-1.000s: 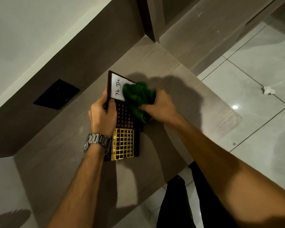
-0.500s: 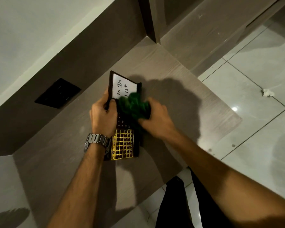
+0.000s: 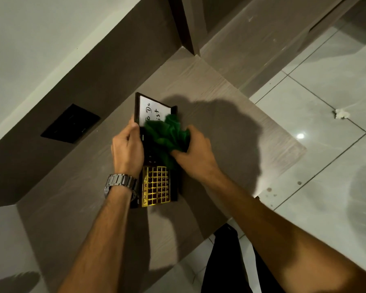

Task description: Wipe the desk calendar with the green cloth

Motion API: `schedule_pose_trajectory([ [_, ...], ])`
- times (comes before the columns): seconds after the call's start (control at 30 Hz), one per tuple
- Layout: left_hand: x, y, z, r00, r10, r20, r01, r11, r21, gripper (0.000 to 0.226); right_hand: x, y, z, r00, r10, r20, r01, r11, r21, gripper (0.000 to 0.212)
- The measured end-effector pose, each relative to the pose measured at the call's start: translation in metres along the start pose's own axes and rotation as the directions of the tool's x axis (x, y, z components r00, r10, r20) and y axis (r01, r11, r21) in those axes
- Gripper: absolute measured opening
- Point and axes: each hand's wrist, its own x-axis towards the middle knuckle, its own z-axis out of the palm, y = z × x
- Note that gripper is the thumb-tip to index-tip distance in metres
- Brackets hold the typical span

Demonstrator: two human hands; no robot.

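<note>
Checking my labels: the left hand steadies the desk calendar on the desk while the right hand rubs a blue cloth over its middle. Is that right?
Not quite. The cloth is green, not blue, as the head view shows. The rest holds: the left hand steadies the desk calendar on the desk, and the right hand rubs the cloth over its middle.

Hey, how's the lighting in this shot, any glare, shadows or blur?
Head view: dim and warm; a bright glare spot on the glossy floor tile; hard arm shadows across the grey wood-grain desk; the crumpled green cloth is slightly motion-blurred; wide-angle lens bends the edges.
</note>
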Motion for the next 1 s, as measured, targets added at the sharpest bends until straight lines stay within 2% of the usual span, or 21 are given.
schedule_pose_trajectory([
  [0.03,0.0,0.0,0.0,1.0,0.001,0.005,-0.001,1.0,0.01,0.039,-0.005,0.004,-0.002,1.0,0.009,0.005,-0.008,0.995,-0.103,0.036],
  [0.07,0.001,0.0,0.0,1.0,-0.004,0.01,0.004,1.0,0.017,0.041,-0.011,0.007,-0.001,0.998,0.021,0.064,-0.012,0.991,-0.133,0.038],
  [0.13,0.0,-0.001,-0.002,1.0,-0.014,-0.016,0.014,1.0,0.021,0.042,-0.017,0.004,0.002,0.98,-0.043,0.196,0.055,0.997,-0.054,0.041],
  [0.17,0.0,-0.002,-0.003,0.999,-0.017,-0.032,0.018,1.0,0.025,0.042,-0.016,-0.001,0.002,0.973,-0.079,0.219,0.08,0.997,0.005,0.041],
  [0.23,0.005,-0.001,-0.001,0.999,-0.019,-0.045,0.02,1.0,0.02,0.04,-0.003,-0.007,-0.006,0.983,-0.079,0.167,0.074,0.997,0.038,0.036],
  [0.33,0.019,0.018,0.008,0.998,0.034,-0.057,-0.032,0.999,0.035,0.041,0.013,-0.009,-0.024,0.998,-0.002,0.067,0.011,0.991,-0.133,0.035],
  [0.43,0.036,0.039,0.02,0.989,0.116,-0.09,-0.112,0.993,0.048,0.04,0.031,-0.027,-0.042,0.977,-0.104,0.184,0.143,0.967,-0.211,0.037],
  [0.5,0.037,0.04,0.024,0.988,0.125,-0.087,-0.118,0.99,0.077,0.041,0.041,-0.041,-0.053,0.983,-0.106,0.151,0.127,0.983,-0.136,0.032],
  [0.57,0.057,0.063,0.051,0.979,0.174,-0.11,-0.167,0.983,0.071,0.045,0.086,-0.062,-0.099,0.992,-0.124,0.036,0.128,0.983,-0.13,0.031],
  [0.63,0.049,0.064,0.052,0.964,0.23,-0.137,-0.206,0.964,0.169,0.052,0.094,-0.063,-0.12,0.995,-0.1,-0.013,0.098,0.991,-0.092,0.041],
  [0.7,0.037,0.057,0.049,0.906,0.395,-0.154,-0.306,0.861,0.406,0.055,0.093,-0.058,-0.131,0.993,-0.111,-0.044,0.11,0.993,-0.036,0.041],
  [0.77,0.025,0.052,0.054,0.838,0.536,-0.106,-0.401,0.734,0.549,0.057,0.089,-0.048,-0.138,0.991,-0.111,-0.071,0.111,0.994,-0.013,0.04],
  [0.83,0.021,0.053,0.07,0.807,0.591,0.002,-0.469,0.638,0.61,0.06,0.092,-0.04,-0.149,0.984,-0.135,-0.12,0.13,0.99,-0.052,0.04],
  [0.9,0.027,0.054,0.095,0.832,0.545,0.103,-0.481,0.618,0.622,0.066,0.105,-0.038,-0.161,0.97,-0.178,-0.163,0.161,0.98,-0.113,0.04],
  [1.0,0.04,0.048,0.137,0.906,0.374,0.2,-0.411,0.656,0.634,0.078,0.127,-0.036,-0.174,0.964,-0.199,-0.174,0.162,0.965,-0.205,0.043],
])
